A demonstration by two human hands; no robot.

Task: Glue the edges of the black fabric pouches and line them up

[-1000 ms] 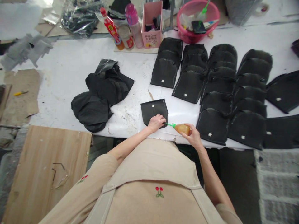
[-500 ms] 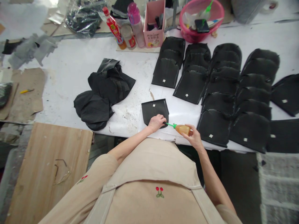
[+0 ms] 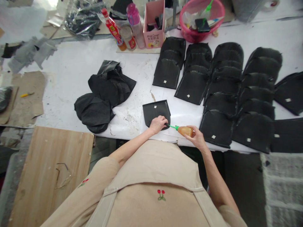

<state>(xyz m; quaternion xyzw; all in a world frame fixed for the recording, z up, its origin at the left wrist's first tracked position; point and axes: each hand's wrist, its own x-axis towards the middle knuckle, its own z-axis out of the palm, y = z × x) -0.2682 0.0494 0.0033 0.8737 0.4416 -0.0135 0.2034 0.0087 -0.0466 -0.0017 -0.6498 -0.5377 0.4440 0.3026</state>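
On the table's front part lies a small black fabric piece point(image 3: 153, 114) with a white square mark. The fingers of my left hand point(image 3: 158, 124) are closed on its lower right edge. My right hand point(image 3: 196, 138) grips a glue bottle point(image 3: 185, 131), amber in its body, with a thin green nozzle aimed left. The nozzle's tip meets the black piece's edge beside my left fingertips; whether glue is coming out is too small to see. Overlapping rows of similar black pieces point(image 3: 216, 126) are laid out to the right. Loose black cloth pieces point(image 3: 94, 107) are heaped to the left.
Along the back stand a red-labelled bottle point(image 3: 113, 30), a pink-capped bottle point(image 3: 136, 25), a pink box point(image 3: 154, 37) and a pink basin point(image 3: 189, 34). A yellow cutter point(image 3: 26, 94) rests on cardboard at left. Glasses point(image 3: 63, 181) lie on a wooden board point(image 3: 42, 151).
The camera view has shifted slightly. Both hands, the bottle and the black piece keep practically the same position.
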